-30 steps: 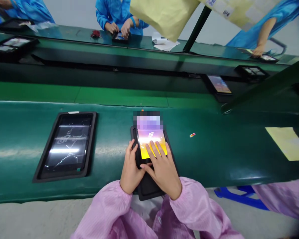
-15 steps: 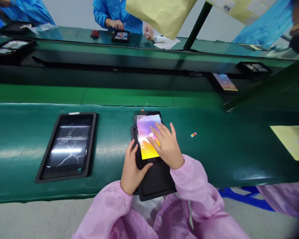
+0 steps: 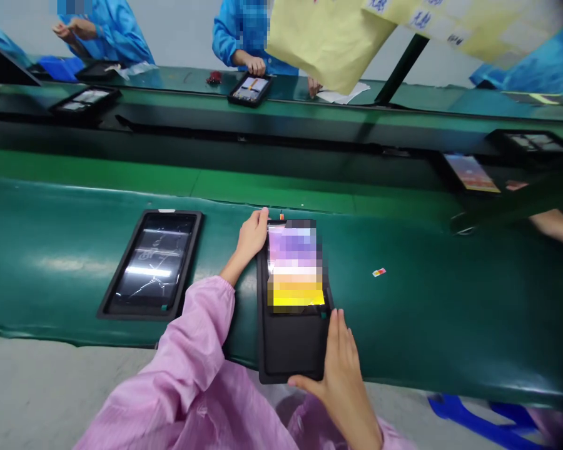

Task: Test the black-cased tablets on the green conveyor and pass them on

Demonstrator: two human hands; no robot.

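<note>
A tablet with a lit, partly blurred screen lies over the upper part of a black tray, whose lower recess shows bare. At the tablet's top left corner, my left hand grips its edge, the fingertips partly hidden. My right hand holds the tray's lower right corner, fingers along the side and thumb at the bottom edge. Left of my left arm, a second tablet with a dark screen sits in another black tray.
A small coloured sticker lies on the green table at right. Behind runs a dark channel carrying a lit tablet and framed devices. Co-workers in blue sit across; another person's arm reaches in from the right. Yellow paper hangs above.
My left hand has moved up to the tablet's top left corner. My right hand has left the screen for the tray's lower right corner. Tray and tablet are now lined up straighter.
</note>
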